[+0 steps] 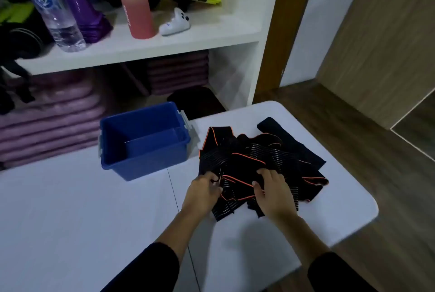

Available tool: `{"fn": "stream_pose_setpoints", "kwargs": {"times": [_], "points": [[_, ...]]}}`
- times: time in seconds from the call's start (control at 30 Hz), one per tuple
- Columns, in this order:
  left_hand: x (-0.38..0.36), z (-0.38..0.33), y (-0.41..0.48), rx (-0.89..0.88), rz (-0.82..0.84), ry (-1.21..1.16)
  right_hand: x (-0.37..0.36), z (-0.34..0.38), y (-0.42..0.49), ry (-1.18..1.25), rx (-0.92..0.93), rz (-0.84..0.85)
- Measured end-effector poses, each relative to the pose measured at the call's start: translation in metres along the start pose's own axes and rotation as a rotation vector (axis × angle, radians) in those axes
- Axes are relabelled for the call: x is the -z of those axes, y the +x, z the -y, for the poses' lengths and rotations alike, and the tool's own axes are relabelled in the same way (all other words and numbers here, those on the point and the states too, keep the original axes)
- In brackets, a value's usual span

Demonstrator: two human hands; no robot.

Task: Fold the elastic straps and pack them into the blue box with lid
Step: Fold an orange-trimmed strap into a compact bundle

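Note:
A heap of black elastic straps [266, 157] with orange edging and pale stripes lies on the right part of the white table [82, 209]. My left hand [202, 194] pinches the near left edge of the heap. My right hand [273, 191] grips a strap fold at the near middle, thumb curled under the orange edge. The blue box [144, 161] stands open and empty to the left of the heap, with grey latches on its sides. No lid is in view.
A white shelf unit [146, 49] stands behind the table with a water bottle [53, 9], a pink bottle [134, 2] and a white controller [175, 22]. Stacked purple mats [51, 122] lie below. The table's rounded right edge borders wooden floor [353, 126].

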State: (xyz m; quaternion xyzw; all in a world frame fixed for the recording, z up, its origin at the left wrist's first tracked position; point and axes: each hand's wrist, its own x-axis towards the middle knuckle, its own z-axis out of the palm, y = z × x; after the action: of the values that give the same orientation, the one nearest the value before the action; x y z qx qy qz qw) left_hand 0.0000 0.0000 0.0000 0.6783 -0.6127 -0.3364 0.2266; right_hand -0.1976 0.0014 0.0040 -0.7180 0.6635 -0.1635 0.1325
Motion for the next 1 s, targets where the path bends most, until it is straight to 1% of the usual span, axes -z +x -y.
{"fn": "stream_pose_setpoints", "kwargs": {"times": [0.1,0.17,0.27,0.33,0.53,0.63,0.87,1.0], "points": [[-0.014,0.005,0.003,0.072,-0.027,-0.019,-0.007,-0.008,0.004,0.075,0.039,-0.055],[-0.026,0.008,0.003,0.142,-0.041,-0.042,-0.012,-0.014,0.006,0.105,0.063,-0.058],[-0.04,0.005,0.005,0.22,-0.086,-0.089,-0.015,-0.024,0.012,0.114,0.132,-0.1],[-0.051,0.004,0.007,0.264,-0.109,-0.106,-0.02,-0.031,0.016,0.122,0.164,-0.092],[-0.074,0.0,0.009,0.338,-0.168,-0.107,-0.029,-0.044,0.02,0.159,0.223,-0.071],[-0.078,-0.003,0.008,0.344,-0.232,-0.133,-0.029,-0.05,0.02,0.185,0.239,-0.076],[-0.066,-0.025,-0.001,0.231,-0.548,-0.151,-0.005,-0.084,0.027,0.211,0.145,-0.136],[-0.058,-0.039,0.002,0.165,-0.598,-0.241,0.009,-0.117,0.036,0.193,-0.043,-0.135]]}}
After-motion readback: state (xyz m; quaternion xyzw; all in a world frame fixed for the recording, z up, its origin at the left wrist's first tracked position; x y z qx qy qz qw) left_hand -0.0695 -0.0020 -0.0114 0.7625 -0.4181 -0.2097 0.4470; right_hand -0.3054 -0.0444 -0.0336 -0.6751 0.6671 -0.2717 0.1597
